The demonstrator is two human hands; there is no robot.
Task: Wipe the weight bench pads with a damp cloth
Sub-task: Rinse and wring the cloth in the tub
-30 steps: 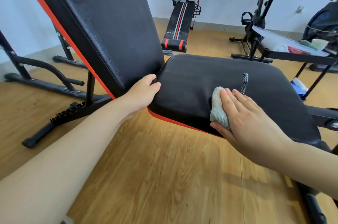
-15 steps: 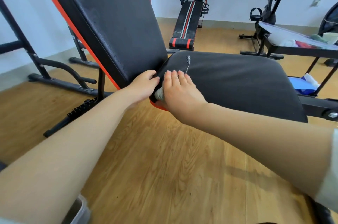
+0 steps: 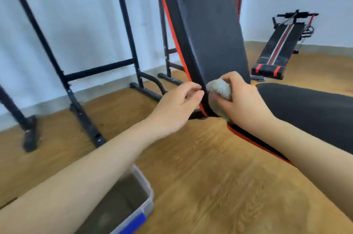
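Gym room with wooden floor (image 3: 210,180) and pale wall (image 3: 76,23); black steel rack (image 3: 82,74) at left, striped sit-up board (image 3: 280,46) far right near the wall. Centre: steeply inclined back pad (image 3: 206,33), black with red edge trim, above the flatter seat pad (image 3: 315,111) at right. Right grip (image 3: 243,100) clenched round a bunched grey cloth (image 3: 218,88), pressed against the lower end of the back pad, just above the gap between the two pads. Left grip (image 3: 177,106) with fingers curled, fingertips at the red-trimmed side edge of the back pad, just beside the cloth; actual hold on that edge not discernible through motion blur. Clear plastic tub (image 3: 150,198) with a blue label on the floor at lower left, partly under the left forearm (image 3: 86,186).
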